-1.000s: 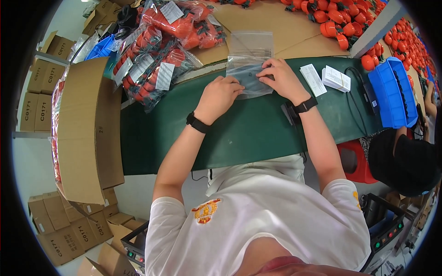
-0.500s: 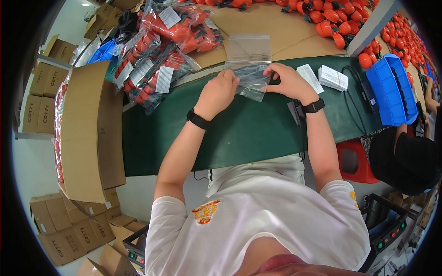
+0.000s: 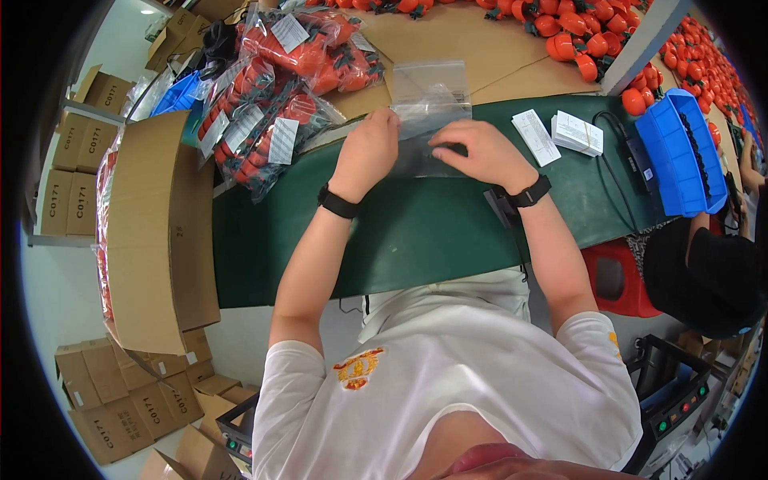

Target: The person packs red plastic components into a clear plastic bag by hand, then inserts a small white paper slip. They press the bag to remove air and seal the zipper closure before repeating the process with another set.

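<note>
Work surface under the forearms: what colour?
The work surface is dark green, best seen in the head view.

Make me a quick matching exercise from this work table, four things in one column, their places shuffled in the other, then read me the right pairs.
Things:
1. Flat clear bag
2. Banded white card stack
3. Large blue bin
4. Tall cardboard box

Places:
A. At the right end of the green tabletop
B. Right next to a white slip
C. At the left end of the green tabletop
D. By the fingertips of the left hand and right hand

Pairs: 1-D, 2-B, 3-A, 4-C.
</note>
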{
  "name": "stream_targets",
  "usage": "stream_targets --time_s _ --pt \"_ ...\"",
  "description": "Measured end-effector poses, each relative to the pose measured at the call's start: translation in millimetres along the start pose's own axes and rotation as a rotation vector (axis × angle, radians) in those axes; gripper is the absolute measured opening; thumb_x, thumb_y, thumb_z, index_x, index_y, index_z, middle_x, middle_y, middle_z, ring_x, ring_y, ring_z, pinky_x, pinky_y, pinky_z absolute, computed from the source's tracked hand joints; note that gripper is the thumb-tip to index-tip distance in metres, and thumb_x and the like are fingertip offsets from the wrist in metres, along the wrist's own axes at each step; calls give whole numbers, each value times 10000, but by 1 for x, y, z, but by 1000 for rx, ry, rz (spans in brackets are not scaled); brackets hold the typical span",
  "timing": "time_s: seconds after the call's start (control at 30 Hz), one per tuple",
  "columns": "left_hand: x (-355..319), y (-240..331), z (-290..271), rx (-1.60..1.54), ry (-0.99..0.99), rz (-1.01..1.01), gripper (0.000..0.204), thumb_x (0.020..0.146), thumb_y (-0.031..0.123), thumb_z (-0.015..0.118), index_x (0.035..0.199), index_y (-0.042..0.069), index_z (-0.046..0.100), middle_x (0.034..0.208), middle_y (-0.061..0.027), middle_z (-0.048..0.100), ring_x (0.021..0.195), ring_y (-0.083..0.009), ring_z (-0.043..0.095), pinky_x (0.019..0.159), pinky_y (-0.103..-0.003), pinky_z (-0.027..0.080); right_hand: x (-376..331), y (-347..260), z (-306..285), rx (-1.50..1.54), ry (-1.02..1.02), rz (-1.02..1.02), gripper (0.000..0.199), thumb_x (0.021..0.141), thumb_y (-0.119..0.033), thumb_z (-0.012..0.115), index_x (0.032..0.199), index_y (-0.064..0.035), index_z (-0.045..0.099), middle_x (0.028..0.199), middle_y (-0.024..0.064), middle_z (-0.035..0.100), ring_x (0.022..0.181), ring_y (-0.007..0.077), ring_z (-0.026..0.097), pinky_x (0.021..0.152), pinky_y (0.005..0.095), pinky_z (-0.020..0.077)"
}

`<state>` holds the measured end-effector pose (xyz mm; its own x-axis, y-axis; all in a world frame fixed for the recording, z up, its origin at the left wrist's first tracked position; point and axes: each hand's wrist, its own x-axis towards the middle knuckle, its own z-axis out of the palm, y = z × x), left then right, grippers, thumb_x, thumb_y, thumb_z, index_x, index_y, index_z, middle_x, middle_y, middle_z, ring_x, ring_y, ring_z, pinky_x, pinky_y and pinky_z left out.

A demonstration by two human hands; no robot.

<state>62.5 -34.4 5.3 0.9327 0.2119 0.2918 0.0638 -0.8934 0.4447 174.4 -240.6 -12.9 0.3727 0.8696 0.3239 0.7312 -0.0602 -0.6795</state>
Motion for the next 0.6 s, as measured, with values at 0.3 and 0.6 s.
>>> stream_targets --time_s 0.3,0.6 --pt "12 -5 -46 -481 143 -188 317 1060 311 502 1148 8 464 954 -87 669 847 -177 663 652 -309 574 -4 25 15 -165 1 47 288 890 -190 690 1128 -28 701 1194 108 655 1104 307 602 956 379 493" --pt "-41 28 -95 -1163 237 -306 328 993 88 590 1278 56 430 1281 -165 643 948 -189 676 745 -305 572 9 2 3 732 -250 481 516 1003 -485 521 1229 -40 653 1293 153 632 1079 235 651 810 361 558"
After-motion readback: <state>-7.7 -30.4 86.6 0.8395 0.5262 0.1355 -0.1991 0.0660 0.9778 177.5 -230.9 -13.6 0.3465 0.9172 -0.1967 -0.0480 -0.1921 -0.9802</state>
